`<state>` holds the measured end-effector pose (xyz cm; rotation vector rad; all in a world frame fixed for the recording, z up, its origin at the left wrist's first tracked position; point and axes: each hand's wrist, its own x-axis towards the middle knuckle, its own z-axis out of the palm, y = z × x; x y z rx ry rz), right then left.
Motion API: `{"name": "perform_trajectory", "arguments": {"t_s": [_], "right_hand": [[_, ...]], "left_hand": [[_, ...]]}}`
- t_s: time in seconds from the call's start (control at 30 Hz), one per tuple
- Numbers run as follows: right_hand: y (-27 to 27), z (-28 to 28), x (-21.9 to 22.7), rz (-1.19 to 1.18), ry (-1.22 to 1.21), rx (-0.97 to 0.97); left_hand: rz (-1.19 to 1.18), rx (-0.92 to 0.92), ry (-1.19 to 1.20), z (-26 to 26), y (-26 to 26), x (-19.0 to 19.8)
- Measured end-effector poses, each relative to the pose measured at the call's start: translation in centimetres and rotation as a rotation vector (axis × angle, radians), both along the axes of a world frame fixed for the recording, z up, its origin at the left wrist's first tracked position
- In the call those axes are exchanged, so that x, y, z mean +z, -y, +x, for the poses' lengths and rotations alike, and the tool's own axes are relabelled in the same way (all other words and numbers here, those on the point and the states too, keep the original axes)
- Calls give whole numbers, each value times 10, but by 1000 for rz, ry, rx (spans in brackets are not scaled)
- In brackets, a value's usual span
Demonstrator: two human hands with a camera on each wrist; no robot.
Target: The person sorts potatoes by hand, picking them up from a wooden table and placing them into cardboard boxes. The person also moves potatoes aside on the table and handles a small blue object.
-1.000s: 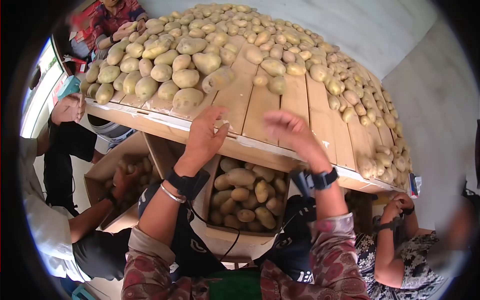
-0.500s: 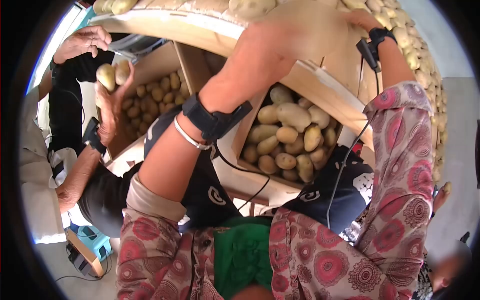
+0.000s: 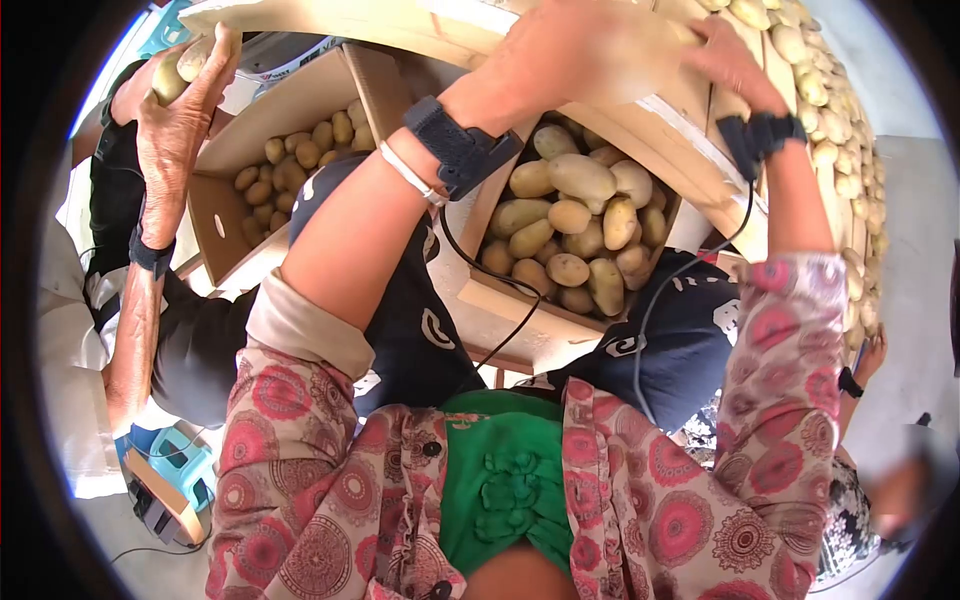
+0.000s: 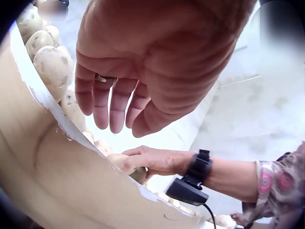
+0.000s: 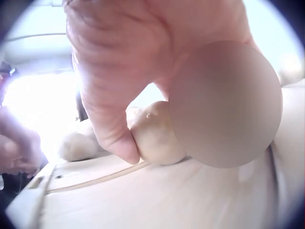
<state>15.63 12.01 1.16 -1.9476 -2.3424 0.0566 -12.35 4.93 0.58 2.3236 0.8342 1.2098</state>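
Note:
In the right wrist view my right hand [image 5: 128, 62] grips a potato [image 5: 157, 136] on the wooden planks, its thumb against the near side; a blurred patch hides its other fingers. From the head this right hand [image 3: 738, 68] reaches over the slatted table [image 3: 690, 100]. My left hand [image 3: 540, 60] is raised over the table's front edge, partly blurred. Seen from the left wrist, the left hand [image 4: 157, 62] hangs with loosely bent fingers, a ring on one, and holds nothing. Below both arms, a cardboard box [image 3: 545, 312] contains several potatoes [image 3: 582, 180].
Many potatoes [image 3: 825, 130] cover the table's right side. At left is another cardboard box [image 3: 215, 225] of smaller potatoes, and a person's hand [image 3: 165, 140] there holds two potatoes [image 3: 180, 70]. Cables [image 3: 660, 290] hang from my wrists. A blue stool [image 3: 180, 460] stands lower left.
The head view has tilted down from the tabletop to the boxes. My right hand has gone to a potato on the table. The neighbouring person's hand has risen from the left box with two potatoes.

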Motion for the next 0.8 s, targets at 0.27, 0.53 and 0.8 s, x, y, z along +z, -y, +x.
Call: {"name": "perform_trajectory", "arguments": {"t_s": [0.27,0.53,0.8], "right_hand": [[145,-66,16,201,-77,39],[174,-53,-3,245,-686,-9],[151,-47,11,102,-1986,-178]], "left_hand": [[79,-72,-50,29,15,-28],[-145,-185,-91,55,36,-31],[-69,-11,-130,98,39,-16]]}}
